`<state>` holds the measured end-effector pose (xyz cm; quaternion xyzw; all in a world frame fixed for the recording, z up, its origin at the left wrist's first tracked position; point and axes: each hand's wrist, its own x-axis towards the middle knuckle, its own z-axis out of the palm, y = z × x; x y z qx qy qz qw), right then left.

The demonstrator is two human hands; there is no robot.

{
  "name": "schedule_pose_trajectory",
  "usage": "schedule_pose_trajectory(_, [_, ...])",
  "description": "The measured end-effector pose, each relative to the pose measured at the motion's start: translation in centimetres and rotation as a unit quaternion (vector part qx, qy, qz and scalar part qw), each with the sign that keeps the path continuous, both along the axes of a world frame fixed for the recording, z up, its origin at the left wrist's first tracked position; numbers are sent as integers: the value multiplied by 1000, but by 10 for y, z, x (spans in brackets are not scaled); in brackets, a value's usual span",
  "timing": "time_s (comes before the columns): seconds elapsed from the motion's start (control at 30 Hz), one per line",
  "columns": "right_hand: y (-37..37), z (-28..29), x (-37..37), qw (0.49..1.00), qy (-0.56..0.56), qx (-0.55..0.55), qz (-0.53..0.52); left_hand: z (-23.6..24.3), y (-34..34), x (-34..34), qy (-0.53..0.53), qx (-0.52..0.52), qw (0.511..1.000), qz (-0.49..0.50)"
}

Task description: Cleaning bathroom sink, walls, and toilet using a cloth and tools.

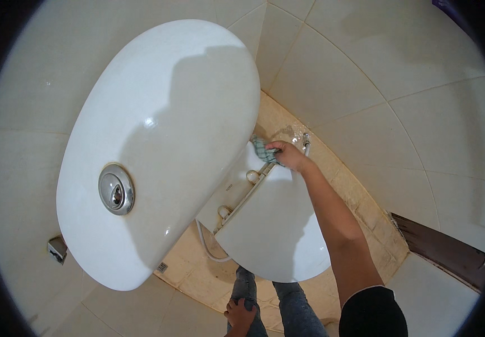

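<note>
A green checked cloth [264, 150] is bunched in my right hand [287, 154], whose fingers close round it. The cloth touches the white toilet [237, 178] at the back corner, beside the hinge end of its lowered lid [273, 224]. Part of the cloth goes out of sight behind the cistern's edge. Resting on my knee, my left hand [241, 314] holds nothing, and its fingers lie over the jeans. To the left, the large white cistern lid [169, 129] bears a round chrome flush button [117, 189].
A chrome bidet sprayer [306, 139] with a hose stands by the right wall. A white hose [206, 247] curves below the toilet's left side. The floor has tan tiles [360, 205] and a small drain [162, 268]. A metal wall fitting [57, 249] is at far left.
</note>
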<state>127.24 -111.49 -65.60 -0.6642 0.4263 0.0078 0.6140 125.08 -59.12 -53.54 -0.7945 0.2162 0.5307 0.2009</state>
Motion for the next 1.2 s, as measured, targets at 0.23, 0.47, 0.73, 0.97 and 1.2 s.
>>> schedule_pose_trajectory(0.23, [41,41,43,958,216,-173,70,1,-2,-4,-2,2,1000,-1])
schedule_pose_trajectory(0.47, [131,37,83,881,160,-383,228,2,10,-12,-11,-11,1000,25])
schedule_pose_trajectory(0.73, [198,-23,91,954,17,-292,69,2,37,-21,4,-19,995,99])
schedule_pose_trajectory(0.97, [293,-23,134,908,39,-387,157,-3,58,-23,20,-9,993,117])
schedule_pose_trajectory(1.2, [318,53,73,728,5,-411,549,-3,69,-19,28,-26,993,110])
